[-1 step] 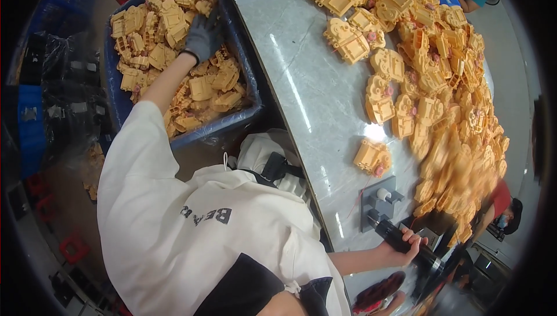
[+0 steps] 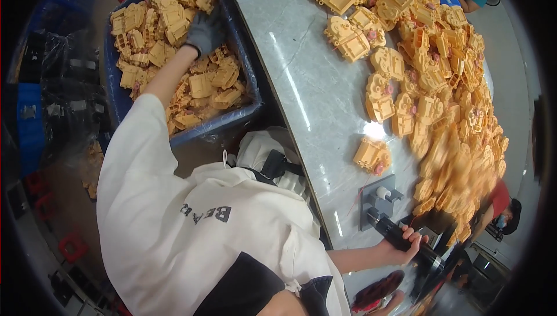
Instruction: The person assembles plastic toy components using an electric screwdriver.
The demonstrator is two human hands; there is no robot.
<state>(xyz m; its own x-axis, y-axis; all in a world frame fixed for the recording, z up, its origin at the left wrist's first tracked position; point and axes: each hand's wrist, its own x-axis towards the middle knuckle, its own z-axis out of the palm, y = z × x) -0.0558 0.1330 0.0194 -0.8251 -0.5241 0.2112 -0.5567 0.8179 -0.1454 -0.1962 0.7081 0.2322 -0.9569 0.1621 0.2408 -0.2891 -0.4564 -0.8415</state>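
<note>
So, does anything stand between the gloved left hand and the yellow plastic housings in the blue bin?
Nothing visible does. The gloved left hand is inside the rim of the blue bin, among the yellow plastic housings; whether its fingers grip one cannot be made out.

This is an assembly workshop or factory floor: a blue bin [image 2: 233, 117] full of yellow plastic housings [image 2: 171, 14] surrounds the gloved left hand [image 2: 204, 33], with stacked crates [image 2: 32, 127] farther left of it. Ahead of the bare right hand [image 2: 405, 249], a worktable [image 2: 290, 55] carries a grey fixture [image 2: 369, 203] and a heap of similar housings [image 2: 432, 66]; that hand grips a black driver-like tool [image 2: 391, 232], and a co-worker in red [image 2: 500, 197] is to its right.
</note>
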